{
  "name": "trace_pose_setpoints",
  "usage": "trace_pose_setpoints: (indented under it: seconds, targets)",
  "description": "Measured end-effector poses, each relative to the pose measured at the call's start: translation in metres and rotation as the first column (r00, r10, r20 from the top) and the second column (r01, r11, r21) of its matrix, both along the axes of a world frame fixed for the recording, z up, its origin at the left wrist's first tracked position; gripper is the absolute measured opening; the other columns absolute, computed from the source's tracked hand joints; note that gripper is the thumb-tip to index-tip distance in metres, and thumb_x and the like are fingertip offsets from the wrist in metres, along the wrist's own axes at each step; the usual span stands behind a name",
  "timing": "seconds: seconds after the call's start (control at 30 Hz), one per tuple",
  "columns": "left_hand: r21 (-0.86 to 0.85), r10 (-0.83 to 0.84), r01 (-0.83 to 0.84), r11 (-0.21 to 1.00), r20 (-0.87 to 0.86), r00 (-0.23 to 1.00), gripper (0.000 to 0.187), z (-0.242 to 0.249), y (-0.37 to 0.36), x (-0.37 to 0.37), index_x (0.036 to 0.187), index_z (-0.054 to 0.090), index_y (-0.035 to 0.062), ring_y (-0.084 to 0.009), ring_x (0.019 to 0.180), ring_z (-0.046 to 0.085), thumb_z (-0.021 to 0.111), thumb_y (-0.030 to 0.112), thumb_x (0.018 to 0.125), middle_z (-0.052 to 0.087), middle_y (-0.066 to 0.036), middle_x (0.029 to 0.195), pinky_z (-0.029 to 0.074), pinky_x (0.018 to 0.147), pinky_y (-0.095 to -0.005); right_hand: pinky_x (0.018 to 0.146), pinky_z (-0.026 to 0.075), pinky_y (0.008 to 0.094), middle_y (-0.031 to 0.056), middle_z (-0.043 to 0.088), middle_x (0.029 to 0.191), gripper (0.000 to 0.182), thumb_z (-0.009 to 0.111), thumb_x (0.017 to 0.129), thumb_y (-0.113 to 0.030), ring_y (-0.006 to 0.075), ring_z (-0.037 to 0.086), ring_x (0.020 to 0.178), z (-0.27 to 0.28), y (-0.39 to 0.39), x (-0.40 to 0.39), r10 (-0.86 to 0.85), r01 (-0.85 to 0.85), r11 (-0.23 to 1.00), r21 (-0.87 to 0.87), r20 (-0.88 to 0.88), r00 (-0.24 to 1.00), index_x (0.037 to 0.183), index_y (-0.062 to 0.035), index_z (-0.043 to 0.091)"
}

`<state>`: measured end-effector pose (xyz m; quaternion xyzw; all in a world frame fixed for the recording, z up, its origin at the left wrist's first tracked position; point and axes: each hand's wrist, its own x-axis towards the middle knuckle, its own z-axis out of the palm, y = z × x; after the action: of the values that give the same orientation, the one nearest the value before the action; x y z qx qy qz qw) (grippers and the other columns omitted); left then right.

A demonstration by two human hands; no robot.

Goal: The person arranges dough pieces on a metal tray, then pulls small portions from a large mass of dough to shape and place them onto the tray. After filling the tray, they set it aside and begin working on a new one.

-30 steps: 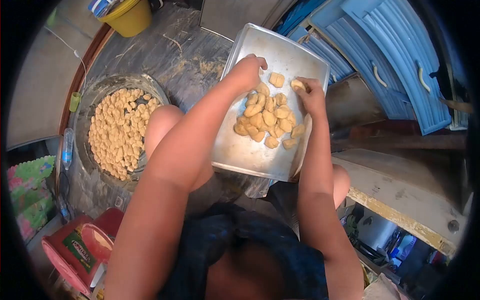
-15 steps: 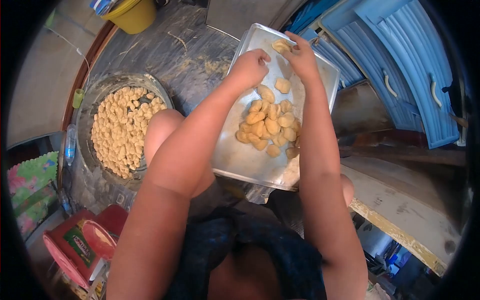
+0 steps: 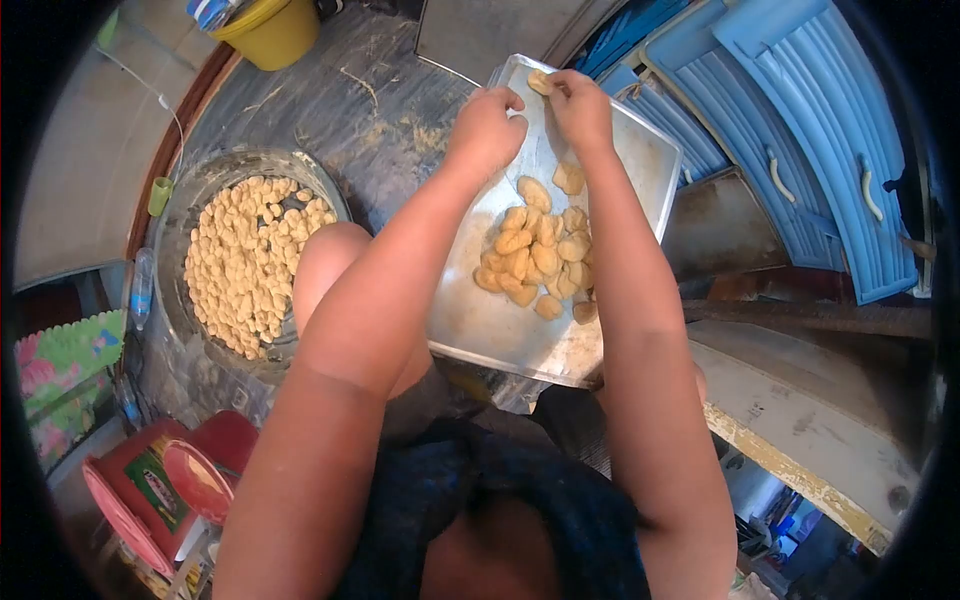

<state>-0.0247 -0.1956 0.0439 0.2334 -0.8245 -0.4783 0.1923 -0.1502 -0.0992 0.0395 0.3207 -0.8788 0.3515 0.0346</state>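
Observation:
A silver metal tray [image 3: 510, 335] lies tilted in view, with a pile of flattened tan dough pieces [image 3: 540, 250] near its middle. My right hand [image 3: 580, 105] pinches one dough piece [image 3: 540, 82] at the tray's far edge. Just left of it, over the tray's far left edge, my left hand [image 3: 488, 128] has its fingers curled; what they hold, if anything, is hidden. One more dough piece [image 3: 568, 178] rests on the tray beside my right forearm, above the pile.
At the left, a round basin [image 3: 165, 225] holds several small dough lumps. A yellow bucket [image 3: 270, 35] stands at the far left. Blue slatted doors [image 3: 780, 140] are at the right, above a wooden board [image 3: 800, 430]. Red containers [image 3: 140, 495] sit at the lower left.
My right hand has moved left with the dough piece, closer to my left hand. My left hand has shifted slightly left, and its fingers remain curled.

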Motion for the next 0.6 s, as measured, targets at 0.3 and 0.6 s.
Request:
trace_pose_setpoints:
  seconds: [0.3,0.6]
  targets:
    - [-0.044,-0.245,0.276,0.960,0.344,0.906,0.029,0.007,0.001,0.006,0.105,0.061,0.0078,-0.0328,0.099,0.057,0.051,0.012,0.077,0.060,-0.015,0.107,0.045,0.085,-0.0393,0.092,0.040,0.0379,0.0119,0.059,0.108,0.043,0.070,0.070,-0.016,0.0299,0.050,0.105,-0.013,0.033,-0.017,0.000,0.002,0.991,0.133,-0.015,1.000,0.111,-0.0099,0.059]
    - [-0.189,-0.460,0.601,0.777,0.480,0.746,0.032,0.000,0.029,0.020,0.103,0.060,0.0096,-0.0331,0.098,0.055,0.065,0.011,0.071,0.054,-0.016,0.105,0.046,0.085,-0.0392,0.074,0.046,0.0314,0.0094,0.060,0.083,0.037,0.074,0.066,-0.018,0.0202,0.058,0.081,0.008,0.078,0.033,0.040,-0.180,0.942,0.283,0.437,0.899,0.098,-0.0040,0.062]
